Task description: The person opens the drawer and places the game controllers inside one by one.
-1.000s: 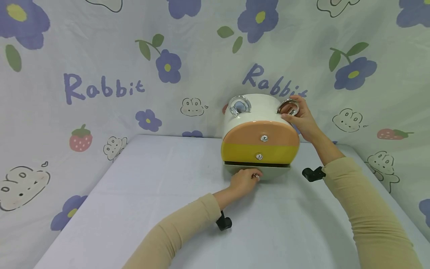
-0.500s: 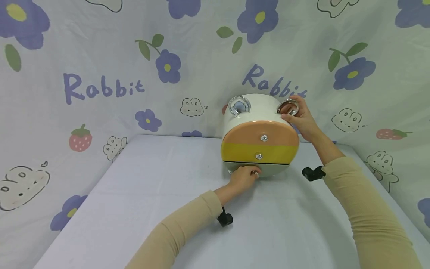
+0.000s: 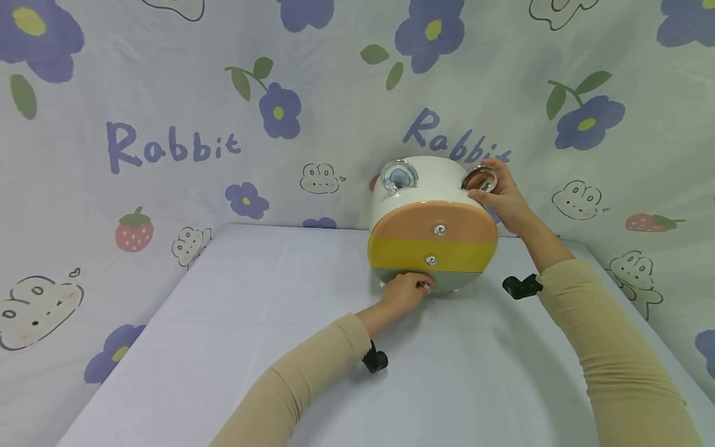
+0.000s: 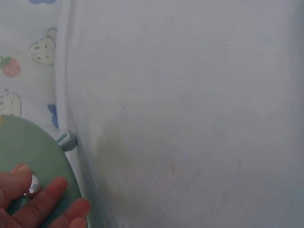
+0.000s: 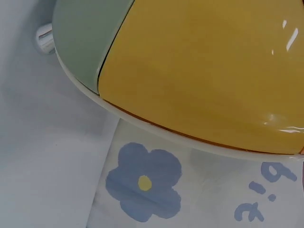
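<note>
A small rounded chest of drawers (image 3: 432, 180) stands at the back of the table, with a white body and orange, yellow and green drawer fronts. My left hand (image 3: 403, 293) pinches the silver knob (image 4: 34, 184) of the bottom green drawer (image 3: 455, 281), whose front sits flush with the body. At the top right, my right hand (image 3: 504, 200) holds a chrome ring-shaped ear (image 3: 494, 181), thumb in front and fingers behind. The right wrist view shows the yellow drawer front (image 5: 199, 71), not the hand. Silver knobs on the orange and yellow fronts are untouched.
A second chrome ring ear (image 3: 413, 174) stands on the chest's top left. Directly behind the chest hangs a printed cloth (image 3: 335, 118) with flowers and rabbits. A white cloth covers the table (image 3: 268, 279). Black camera mounts (image 3: 375, 360) stick out from both wrists.
The green drawer has slid back in and its dark gap has gone. My left hand has moved slightly away from me with the knob. The right hand keeps its place on the ring.
</note>
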Demonstrator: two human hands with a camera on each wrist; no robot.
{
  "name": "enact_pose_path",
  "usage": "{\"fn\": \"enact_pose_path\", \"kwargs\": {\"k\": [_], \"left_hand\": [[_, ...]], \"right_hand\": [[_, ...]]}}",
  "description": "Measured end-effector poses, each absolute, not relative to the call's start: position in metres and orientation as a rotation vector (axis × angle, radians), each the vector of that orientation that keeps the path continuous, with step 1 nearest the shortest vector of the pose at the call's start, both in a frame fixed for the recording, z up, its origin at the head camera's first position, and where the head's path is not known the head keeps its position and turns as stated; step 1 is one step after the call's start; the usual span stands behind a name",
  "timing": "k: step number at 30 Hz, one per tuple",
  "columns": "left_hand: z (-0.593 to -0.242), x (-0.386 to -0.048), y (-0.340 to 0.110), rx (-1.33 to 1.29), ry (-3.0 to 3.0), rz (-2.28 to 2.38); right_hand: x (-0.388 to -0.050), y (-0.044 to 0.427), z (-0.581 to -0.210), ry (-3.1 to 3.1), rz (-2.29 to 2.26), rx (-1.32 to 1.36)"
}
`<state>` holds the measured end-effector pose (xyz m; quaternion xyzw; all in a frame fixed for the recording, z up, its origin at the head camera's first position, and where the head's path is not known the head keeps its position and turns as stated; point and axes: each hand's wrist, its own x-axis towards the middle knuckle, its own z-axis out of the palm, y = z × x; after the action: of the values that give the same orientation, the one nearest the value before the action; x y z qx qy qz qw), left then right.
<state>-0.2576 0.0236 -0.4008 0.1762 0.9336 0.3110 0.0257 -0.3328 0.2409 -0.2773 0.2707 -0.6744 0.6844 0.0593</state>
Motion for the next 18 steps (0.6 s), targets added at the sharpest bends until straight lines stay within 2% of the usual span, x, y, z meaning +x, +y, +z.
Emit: {"fn": "enact_pose_path", "kwargs": {"k": [10, 18], "left_hand": [[-0.4022, -0.2612, 0.0242, 0.554, 2.895, 0.938], [-0.4034, -0.261, 0.0219, 0.595, 2.859, 0.971]], "right_hand": [[-0.3361, 0.2444, -0.2794, -2.063, 2.047, 0.851], [-0.3334, 0.2406, -0.2812, -2.028, 2.091, 0.774]]}}
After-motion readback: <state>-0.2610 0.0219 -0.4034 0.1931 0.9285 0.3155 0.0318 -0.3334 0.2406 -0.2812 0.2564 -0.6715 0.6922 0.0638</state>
